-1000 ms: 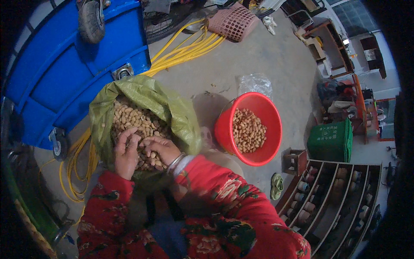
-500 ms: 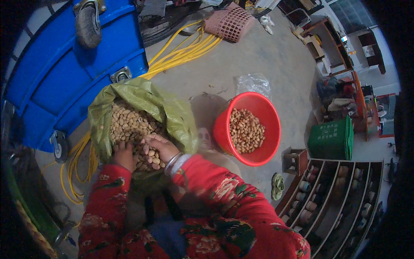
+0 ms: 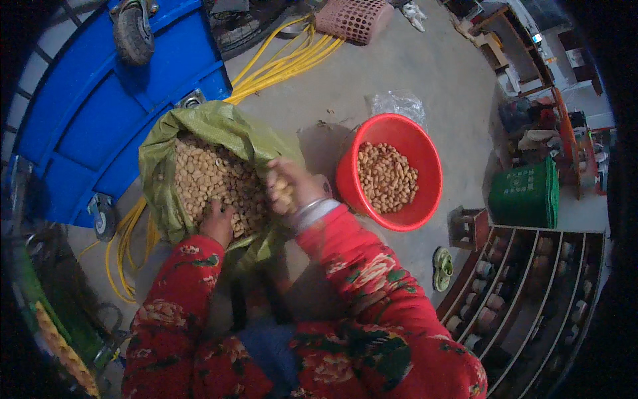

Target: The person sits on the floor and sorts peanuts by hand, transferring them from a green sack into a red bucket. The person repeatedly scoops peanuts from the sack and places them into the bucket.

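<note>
A green woven sack (image 3: pixel 166 143) lies open in front of me, full of pale peanuts (image 3: pixel 206 176). My left hand (image 3: pixel 217 223) is pressed into the peanuts at the sack's near edge, fingers buried. My right hand (image 3: pixel 289 187) is lifted over the sack's right rim, closed around a handful of peanuts. A red plastic basin (image 3: pixel 425 166), partly filled with peanuts, stands on the concrete just right of that hand. Both arms wear red flowered sleeves.
A blue wheeled cart (image 3: pixel 80 113) lies tipped behind the sack, with yellow hoses (image 3: pixel 292 56) running under it. A pink basket (image 3: pixel 352 16) sits far back. A green crate (image 3: pixel 525 196) and a wooden rack (image 3: pixel 531 286) of small jars stand at right.
My right hand has risen out of the sack with a handful of peanuts and shifted right toward the basin. My left hand slid lower into the sack's near edge.
</note>
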`<state>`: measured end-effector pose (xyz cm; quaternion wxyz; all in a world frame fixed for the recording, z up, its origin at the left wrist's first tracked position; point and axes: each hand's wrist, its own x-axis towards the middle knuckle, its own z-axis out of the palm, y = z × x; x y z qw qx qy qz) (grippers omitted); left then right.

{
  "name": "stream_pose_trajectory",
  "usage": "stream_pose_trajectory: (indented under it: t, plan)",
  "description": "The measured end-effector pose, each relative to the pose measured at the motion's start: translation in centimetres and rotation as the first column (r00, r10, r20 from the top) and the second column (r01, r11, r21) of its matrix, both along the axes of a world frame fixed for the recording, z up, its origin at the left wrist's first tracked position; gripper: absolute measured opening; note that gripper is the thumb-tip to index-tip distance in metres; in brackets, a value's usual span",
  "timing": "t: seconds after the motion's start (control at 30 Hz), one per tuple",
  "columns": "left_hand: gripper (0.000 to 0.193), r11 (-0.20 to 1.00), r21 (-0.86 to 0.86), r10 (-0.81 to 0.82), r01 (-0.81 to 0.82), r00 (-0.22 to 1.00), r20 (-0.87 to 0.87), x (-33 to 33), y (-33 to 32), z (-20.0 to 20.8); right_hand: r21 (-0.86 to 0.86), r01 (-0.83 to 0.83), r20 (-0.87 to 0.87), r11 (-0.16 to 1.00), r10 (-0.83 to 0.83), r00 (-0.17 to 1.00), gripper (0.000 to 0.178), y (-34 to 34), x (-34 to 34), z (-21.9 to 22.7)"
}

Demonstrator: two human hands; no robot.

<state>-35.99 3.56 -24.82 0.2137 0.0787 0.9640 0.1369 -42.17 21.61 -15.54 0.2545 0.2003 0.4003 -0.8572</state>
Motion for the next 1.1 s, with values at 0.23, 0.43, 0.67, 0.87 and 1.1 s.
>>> stream_pose_trajectory:
  t: [0.23, 0.43, 0.67, 0.87, 1.1]
  plan:
    - [0.029, 0.908, 0.382, 0.265, -0.173, 0.943, -0.202, 0.2, -1.5, -2.9, -0.025, 0.763, -0.059, 0.646, -0.763, 0.644, 0.049, 16.5, 0.4, -1.0]
    - [0.011, 0.296, 0.904, 0.609, -0.308, 0.790, 0.070, -0.9, -2.7, 1.1, -0.134, 0.806, 0.051, 0.576, -0.809, 0.586, 0.056, 22.1, 2.1, -3.3]
    - [0.016, 0.493, 0.859, 0.385, -0.134, 0.920, -0.078, -0.6, -5.9, 3.8, 0.020, -0.118, -0.204, 0.993, 0.120, 0.972, 0.032, 9.5, 2.0, -0.7]
    - [0.034, 0.817, 0.491, 0.445, -0.302, 0.871, -0.206, -2.2, -4.0, 0.0, 0.805, -0.289, -0.195, 0.518, 0.692, 0.695, 0.031, -2.2, 4.6, -7.3]
    - [0.035, 0.778, 0.316, 0.620, -0.543, 0.747, -0.242, -9.0, -4.7, -0.7, 0.964, 0.194, -0.262, 0.180, 0.536, 0.803, 0.026, -4.4, -1.2, -9.6]
